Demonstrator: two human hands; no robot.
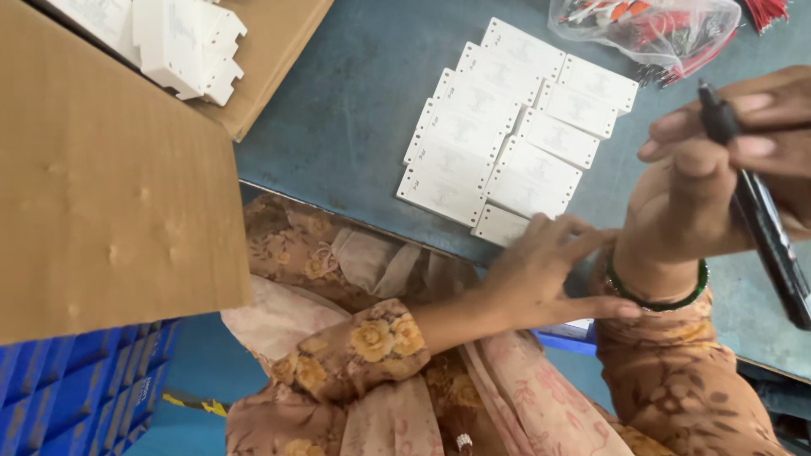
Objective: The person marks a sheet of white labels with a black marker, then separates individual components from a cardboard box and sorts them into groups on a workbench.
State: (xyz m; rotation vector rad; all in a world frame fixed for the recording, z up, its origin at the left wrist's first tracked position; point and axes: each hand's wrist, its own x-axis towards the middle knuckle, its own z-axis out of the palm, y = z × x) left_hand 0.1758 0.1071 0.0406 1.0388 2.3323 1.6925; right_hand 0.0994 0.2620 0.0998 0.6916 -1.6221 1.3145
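right hand (718,160) at right edge gripping black pen (760,211), left hand (549,270) lower centre, fingers spread, touching nearest white card (500,226) on blue surface (338,110), more white cards (507,118) in rows top centre, cardboard box (110,186) upper left

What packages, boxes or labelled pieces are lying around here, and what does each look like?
White flat rectangular pieces: two rows on the blue-grey table, faint grey markings.
Cardboard box: left, brown, flap open.
White moulded parts: top left, on the box flap.
Clear plastic bag: top right, holding red wires.
Blue crate: bottom left, ribbed.
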